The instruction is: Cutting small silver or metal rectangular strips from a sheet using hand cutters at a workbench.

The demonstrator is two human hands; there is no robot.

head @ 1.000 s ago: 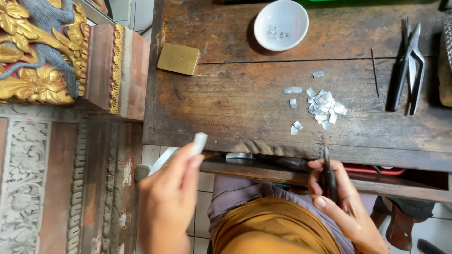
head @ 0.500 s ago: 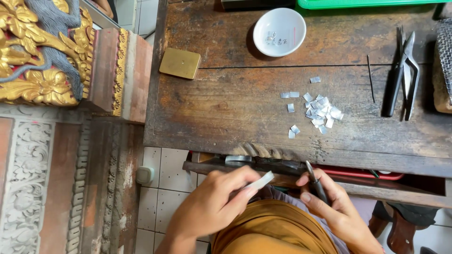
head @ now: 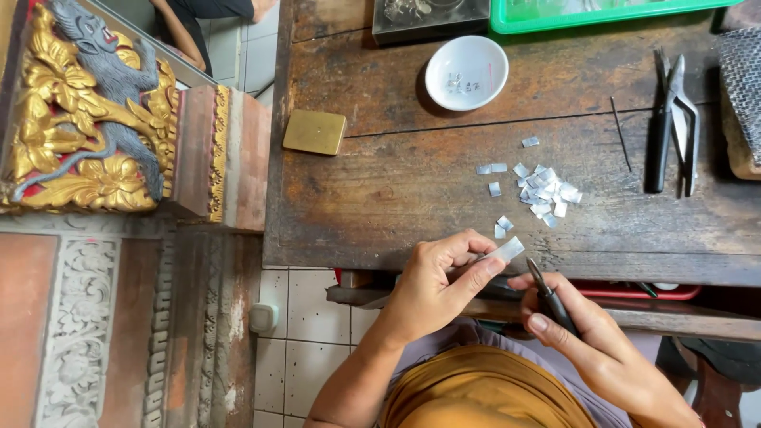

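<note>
Strip (head: pixel 507 250) of pale metal pinched in my left hand (head: pixel 440 285), at near edge of worn table (head: pixel 380 198). My right hand (head: pixel 579 333) grips dark snips (head: pixel 551 297), tips just beside strip. Advise: square blades, steady strip, cut pieces matching heap of cut pieces (head: pixel 543 190).

1. A craft workshop is shown, centred on a worn, scarred wooden workbench (head: pixel 396 182).
2. On the bench, pliers (head: pixel 674 119) and a heap of cut metal snippets (head: pixel 543 190) are laid out.
3. Left of the bench, a gilded carved panel (head: pixel 87 119) is seen.
</note>
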